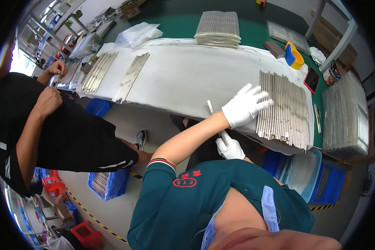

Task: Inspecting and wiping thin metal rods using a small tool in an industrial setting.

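We stood at the table with the white cloth (183,75), and our left hand (246,106), in a white glove, was at the left border of the wide row of metal rods (282,110). Its fingers were spread apart and pinched nothing that we could see; whether the tips touched the rods, we could not tell. Our right hand (230,149), also gloved, was lower, with its fingers closed on one slim rod (210,106), which slanted up behind our left forearm (193,138) (so its middle part was hidden from us).

In our judgement, good handling asked for a firm but gentle hold on this single rod, with some room left between it and the forearm. The left fingers needed a light touch, because the rods in the row lay close together, with uneven lower ends near the table's front edge; one careless push could probably roll several of them.
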Demonstrator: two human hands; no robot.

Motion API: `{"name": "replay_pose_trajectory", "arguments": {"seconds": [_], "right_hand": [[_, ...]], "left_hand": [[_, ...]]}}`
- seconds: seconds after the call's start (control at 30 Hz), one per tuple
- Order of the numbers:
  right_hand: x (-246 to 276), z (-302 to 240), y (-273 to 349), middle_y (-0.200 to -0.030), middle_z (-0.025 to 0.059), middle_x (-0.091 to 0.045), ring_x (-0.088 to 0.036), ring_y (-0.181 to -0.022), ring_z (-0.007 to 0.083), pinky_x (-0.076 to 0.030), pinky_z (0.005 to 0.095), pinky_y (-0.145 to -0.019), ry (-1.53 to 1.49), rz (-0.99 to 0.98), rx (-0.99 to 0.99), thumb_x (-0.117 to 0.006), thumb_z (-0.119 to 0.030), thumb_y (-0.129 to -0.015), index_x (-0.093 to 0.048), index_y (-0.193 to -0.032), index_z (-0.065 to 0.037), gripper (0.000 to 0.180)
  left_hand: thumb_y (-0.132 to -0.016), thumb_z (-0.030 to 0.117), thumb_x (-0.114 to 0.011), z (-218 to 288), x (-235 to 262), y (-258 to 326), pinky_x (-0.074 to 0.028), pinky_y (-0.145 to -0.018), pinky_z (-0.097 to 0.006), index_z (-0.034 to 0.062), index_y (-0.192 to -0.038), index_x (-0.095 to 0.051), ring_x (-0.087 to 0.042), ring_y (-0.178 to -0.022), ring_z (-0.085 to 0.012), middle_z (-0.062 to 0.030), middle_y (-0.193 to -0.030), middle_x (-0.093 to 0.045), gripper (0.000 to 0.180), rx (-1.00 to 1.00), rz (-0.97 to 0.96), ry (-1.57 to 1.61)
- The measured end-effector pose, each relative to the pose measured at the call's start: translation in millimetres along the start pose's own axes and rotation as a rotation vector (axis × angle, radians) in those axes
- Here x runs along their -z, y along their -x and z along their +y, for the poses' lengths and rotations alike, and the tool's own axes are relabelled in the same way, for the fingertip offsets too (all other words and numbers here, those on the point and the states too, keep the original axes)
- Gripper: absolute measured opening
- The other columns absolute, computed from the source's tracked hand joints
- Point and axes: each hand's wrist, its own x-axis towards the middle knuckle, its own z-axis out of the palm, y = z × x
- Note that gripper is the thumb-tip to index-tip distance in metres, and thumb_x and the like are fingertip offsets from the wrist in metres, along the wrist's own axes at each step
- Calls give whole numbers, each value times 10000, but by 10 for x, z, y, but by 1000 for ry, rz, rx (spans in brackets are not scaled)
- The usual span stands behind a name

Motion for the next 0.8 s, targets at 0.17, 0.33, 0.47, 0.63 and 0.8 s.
{"name": "replay_pose_trajectory", "arguments": {"seconds": [0.17,0.33,0.47,0.63,0.8], "right_hand": [[133,-44,-243,-1235,251,-468,-545,-422,254,-446,325,-369,337,165,520,-565,4,-732,-507,-825,13,110],[315,-631,-652,-638,25,-488,-431,-460,71,-398,217,-477,-521,120,48,-447,-67,-896,-243,-1413,-85,555],[371,-583,-976,-570,3,-459,-428,-482,70,-402,222,-505,-411,241,12,-437,-157,-915,-265,-1412,-139,526],[351,-543,-1050,-560,32,-487,-468,-453,112,-418,271,-475,-180,142,-168,-424,-217,-904,-282,-1406,-180,523],[381,-609,-996,-533,-46,-374,-318,-422,35,-305,191,-390,-465,170,-158,-426,-167,-926,-266,-1414,-154,513]], "left_hand": [[-846,191,-549,-785,829,406,-363,-956,-427,47,-1229,-475,-477,-1107,-353,-185,-1179,-522,416,425,310,-399],[-847,345,-492,-1749,1402,1623,-317,-969,-462,66,-1225,-486,-433,-1149,-298,-152,-1243,-484,469,918,-28,-859],[-840,378,-482,-1882,1429,2364,-297,-956,-497,86,-1174,-538,-451,-1127,-247,-103,-1167,-526,447,1146,-45,-1002],[-851,346,-475,-1813,1401,2283,-340,-901,-443,119,-987,-636,-501,-1041,-243,-64,-1075,-572,310,1052,-8,-948],[-832,321,-509,-1786,1432,2215,-381,-856,-393,118,-893,-654,-535,-986,-218,-43,-986,-605,257,1072,-36,-850]]}}
